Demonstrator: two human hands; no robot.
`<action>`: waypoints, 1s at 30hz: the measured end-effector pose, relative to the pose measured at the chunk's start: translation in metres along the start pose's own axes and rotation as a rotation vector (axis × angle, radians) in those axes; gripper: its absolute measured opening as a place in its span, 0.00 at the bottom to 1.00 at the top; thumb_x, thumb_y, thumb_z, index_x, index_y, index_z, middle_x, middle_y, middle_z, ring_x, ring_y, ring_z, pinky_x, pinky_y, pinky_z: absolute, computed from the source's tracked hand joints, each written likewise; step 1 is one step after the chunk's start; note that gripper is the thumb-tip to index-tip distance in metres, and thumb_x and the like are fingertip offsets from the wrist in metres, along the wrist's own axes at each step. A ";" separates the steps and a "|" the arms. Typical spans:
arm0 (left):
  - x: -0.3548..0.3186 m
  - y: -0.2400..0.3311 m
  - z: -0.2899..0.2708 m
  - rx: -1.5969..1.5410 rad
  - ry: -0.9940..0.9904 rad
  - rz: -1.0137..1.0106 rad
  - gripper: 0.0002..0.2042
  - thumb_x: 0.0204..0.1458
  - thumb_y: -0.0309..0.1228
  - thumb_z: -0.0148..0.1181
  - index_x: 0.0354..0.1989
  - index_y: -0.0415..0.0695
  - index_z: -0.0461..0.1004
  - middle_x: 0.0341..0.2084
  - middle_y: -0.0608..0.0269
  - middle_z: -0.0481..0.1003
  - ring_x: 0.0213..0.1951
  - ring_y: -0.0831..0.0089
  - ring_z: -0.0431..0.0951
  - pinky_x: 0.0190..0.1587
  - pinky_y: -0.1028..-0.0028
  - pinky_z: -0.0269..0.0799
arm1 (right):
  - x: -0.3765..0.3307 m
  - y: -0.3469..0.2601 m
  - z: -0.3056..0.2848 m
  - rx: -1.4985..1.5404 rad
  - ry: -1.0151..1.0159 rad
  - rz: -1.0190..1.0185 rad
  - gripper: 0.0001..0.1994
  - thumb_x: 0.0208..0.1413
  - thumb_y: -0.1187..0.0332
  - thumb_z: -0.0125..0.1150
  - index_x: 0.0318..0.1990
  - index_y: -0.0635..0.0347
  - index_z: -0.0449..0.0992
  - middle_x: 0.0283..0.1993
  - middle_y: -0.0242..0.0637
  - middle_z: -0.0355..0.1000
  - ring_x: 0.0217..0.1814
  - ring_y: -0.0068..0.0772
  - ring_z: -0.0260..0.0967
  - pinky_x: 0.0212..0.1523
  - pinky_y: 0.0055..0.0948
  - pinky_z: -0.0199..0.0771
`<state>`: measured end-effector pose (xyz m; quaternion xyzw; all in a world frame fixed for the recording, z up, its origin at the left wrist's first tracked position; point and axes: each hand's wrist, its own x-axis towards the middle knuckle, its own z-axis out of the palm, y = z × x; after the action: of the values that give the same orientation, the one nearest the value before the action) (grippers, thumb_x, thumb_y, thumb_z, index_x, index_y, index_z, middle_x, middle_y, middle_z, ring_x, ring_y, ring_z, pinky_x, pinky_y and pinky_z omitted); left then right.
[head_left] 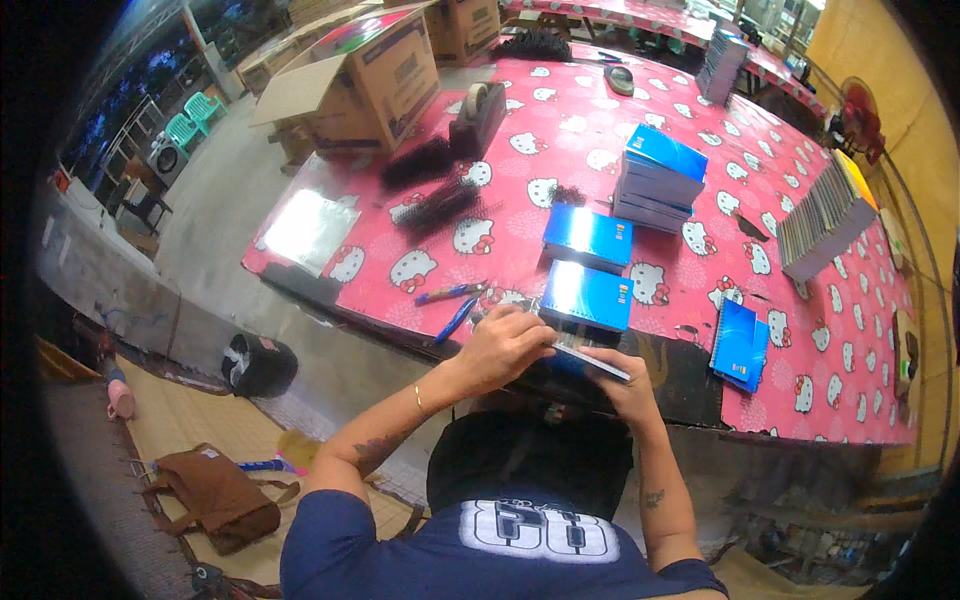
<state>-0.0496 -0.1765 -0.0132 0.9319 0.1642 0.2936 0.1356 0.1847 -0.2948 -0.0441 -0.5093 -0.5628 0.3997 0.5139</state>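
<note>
Fingers of your right hand (622, 384) pinch 1 thin notebook (600, 367) at the table's (400, 310) near edge; your left hand's (505, 345) bunch at its other end, their grip hidden. Likely light, stiffish, slick-covered: hold opposite edges.

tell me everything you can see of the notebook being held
The notebook is thin and seen nearly edge-on, showing a pale, straight edge that looks like paper; most of its cover is hidden. It slants down toward the picture's right, at the near edge of the table, in front of the blue notebook stack. The right grip holds its right part, while the left grip is at its left end, hiding it.
</note>
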 end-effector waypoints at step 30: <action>-0.071 0.035 0.101 0.349 0.020 0.002 0.40 0.65 0.59 0.37 0.75 0.38 0.44 0.76 0.44 0.42 0.77 0.51 0.35 0.71 0.39 0.15 | 0.001 -0.003 0.007 0.037 0.052 0.002 0.17 0.56 0.78 0.66 0.54 0.63 0.80 0.46 0.38 0.82 0.47 0.18 0.74 0.50 0.23 0.74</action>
<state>-0.0368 -0.2518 -0.1161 0.9385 0.2129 0.2701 -0.0302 0.1769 -0.2941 -0.0425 -0.5103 -0.5413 0.3974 0.5373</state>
